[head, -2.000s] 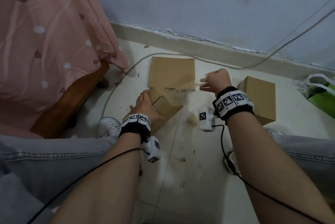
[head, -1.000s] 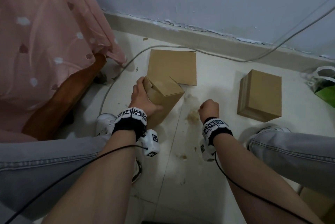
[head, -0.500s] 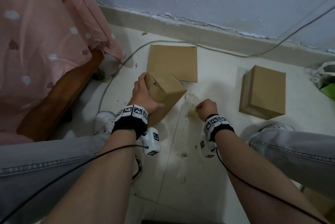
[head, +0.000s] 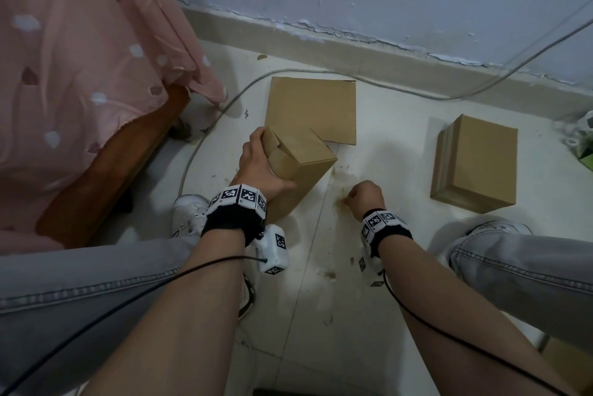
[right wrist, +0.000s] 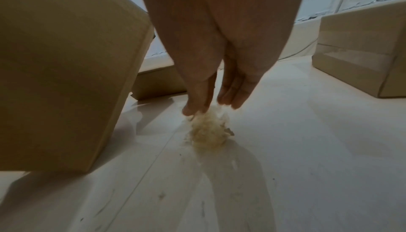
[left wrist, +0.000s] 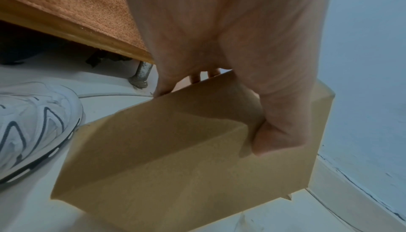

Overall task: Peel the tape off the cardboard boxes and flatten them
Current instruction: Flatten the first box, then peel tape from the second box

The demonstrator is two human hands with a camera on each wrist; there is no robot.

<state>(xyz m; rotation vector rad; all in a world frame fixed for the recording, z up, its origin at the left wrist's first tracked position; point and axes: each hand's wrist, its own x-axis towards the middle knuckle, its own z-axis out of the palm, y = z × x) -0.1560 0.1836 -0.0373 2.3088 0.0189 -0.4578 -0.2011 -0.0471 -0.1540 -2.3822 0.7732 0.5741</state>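
Tiled floor (head: pixel 324 338), left hand (head: pixel 256 169) gripping cardboard box (head: pixel 306 167), right hand (head: pixel 366 200) pinching tape wad (right wrist: pixel 208 131).

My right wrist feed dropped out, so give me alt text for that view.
The right hand points down, pinching the top of a crumpled tape wad on the floor. A near box fills the picture's left; a far box sits at right.

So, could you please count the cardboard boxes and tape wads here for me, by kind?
Flattened box: 1
Unflattened boxes: 2, the held box in the left hand and the taped box
Tape wad: 1
Total: 4
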